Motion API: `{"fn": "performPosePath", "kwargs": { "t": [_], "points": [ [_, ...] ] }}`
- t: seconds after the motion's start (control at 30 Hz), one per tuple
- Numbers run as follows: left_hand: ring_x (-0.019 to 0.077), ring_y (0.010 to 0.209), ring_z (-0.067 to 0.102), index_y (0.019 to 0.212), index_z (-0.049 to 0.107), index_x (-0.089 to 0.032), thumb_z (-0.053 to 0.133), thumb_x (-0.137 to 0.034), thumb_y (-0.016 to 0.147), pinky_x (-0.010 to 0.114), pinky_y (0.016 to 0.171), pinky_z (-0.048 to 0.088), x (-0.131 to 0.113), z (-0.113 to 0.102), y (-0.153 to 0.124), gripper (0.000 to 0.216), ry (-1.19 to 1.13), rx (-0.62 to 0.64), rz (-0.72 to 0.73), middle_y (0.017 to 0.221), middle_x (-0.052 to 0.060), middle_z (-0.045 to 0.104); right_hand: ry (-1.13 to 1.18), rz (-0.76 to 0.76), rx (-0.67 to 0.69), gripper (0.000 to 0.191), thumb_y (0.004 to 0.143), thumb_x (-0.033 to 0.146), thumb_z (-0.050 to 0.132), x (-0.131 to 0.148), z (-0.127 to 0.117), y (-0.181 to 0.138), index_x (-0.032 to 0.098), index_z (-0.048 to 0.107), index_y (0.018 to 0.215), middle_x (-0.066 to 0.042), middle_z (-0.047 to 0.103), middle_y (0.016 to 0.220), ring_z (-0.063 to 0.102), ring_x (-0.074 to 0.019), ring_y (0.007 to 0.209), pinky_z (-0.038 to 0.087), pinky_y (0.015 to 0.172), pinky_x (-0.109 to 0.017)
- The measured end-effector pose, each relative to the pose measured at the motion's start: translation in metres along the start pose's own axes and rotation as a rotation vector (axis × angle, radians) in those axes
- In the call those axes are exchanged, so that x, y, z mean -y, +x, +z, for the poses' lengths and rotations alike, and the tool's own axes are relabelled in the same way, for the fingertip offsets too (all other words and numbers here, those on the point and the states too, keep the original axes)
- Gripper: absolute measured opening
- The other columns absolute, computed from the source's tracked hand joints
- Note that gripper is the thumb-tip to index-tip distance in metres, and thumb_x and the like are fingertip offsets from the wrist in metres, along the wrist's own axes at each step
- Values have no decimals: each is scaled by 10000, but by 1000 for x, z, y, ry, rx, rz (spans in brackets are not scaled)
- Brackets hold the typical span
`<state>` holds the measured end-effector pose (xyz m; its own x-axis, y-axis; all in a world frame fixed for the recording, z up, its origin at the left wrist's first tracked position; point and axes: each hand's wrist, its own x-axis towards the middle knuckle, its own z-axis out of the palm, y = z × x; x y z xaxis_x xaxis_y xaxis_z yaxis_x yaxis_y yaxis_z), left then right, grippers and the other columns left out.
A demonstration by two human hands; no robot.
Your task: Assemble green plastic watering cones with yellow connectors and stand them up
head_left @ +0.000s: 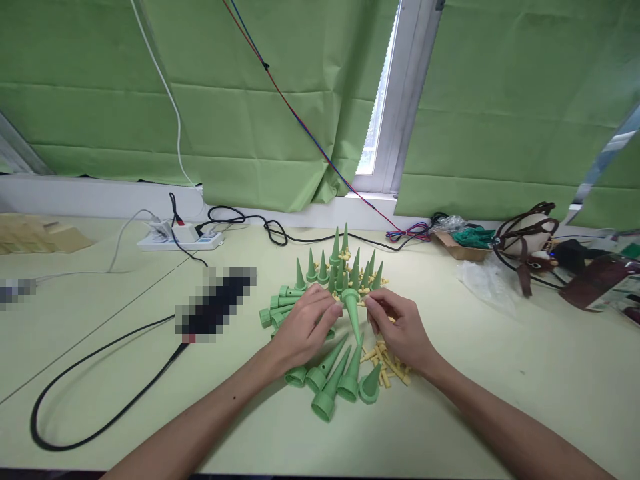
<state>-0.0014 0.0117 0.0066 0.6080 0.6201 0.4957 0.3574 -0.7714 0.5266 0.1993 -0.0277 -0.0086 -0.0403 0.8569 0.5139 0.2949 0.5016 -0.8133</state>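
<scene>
A green cone-shaped plastic spike (353, 312) hangs tip down between my two hands, its wide collar at the top. Small yellow plastic pieces stick out from both sides of the collar. My left hand (307, 323) pinches at the yellow piece on the left side. On the right, the thumb and fingers of my right hand (403, 330) close on the other yellow piece. Below them lie several loose green spikes (329, 393). A pile of loose yellow pieces (387, 363) sits partly under my right hand. More green spikes (280, 302) lie beside my left hand.
Behind my hands, several green spikes (355, 267) stand tip up with yellow pieces fitted. A blurred black object (217, 307) with a looping cable lies left. A power strip (200, 241) is at the back; a cardboard box (457, 247) and bag (530, 230) are right.
</scene>
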Motion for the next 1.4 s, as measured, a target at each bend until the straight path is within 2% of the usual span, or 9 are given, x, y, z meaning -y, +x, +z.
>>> {"fn": "performPosePath", "kwargs": {
  "t": [0.13, 0.5, 0.87, 1.4],
  "points": [
    [191, 800, 450, 722, 477, -175, 372, -373, 1036, 346, 801, 385, -3, 0, 0, 386, 47, 71, -59, 734, 14, 496, -33, -36, 36, 205, 983, 267, 513, -1, 0, -2, 180, 602, 821, 15, 531, 645, 488, -116, 562, 418, 562, -252],
    [200, 870, 463, 803, 499, -177, 543, -364, 974, 314, 786, 394, 0, 1, -1, 257, 71, 30, -30, 833, 28, 541, -19, -6, 67, 227, 985, 279, 504, -2, 3, -2, 179, 587, 798, 21, 515, 643, 473, -111, 543, 402, 549, -248],
    [176, 797, 430, 780, 449, -178, 576, -299, 962, 290, 725, 374, 3, 4, -1, 254, 84, -43, 104, 789, 16, 493, -51, -7, 71, 261, 988, 296, 487, -2, 3, -3, 179, 570, 771, 39, 473, 584, 451, -108, 506, 375, 532, -250],
    [192, 842, 493, 918, 583, -158, 534, -234, 973, 309, 739, 426, -2, 3, 0, 106, 81, -59, 152, 873, 59, 580, -75, -32, 80, 264, 987, 293, 476, 0, 2, -3, 176, 558, 764, 34, 481, 563, 434, -112, 506, 365, 527, -254]
  ]
}}
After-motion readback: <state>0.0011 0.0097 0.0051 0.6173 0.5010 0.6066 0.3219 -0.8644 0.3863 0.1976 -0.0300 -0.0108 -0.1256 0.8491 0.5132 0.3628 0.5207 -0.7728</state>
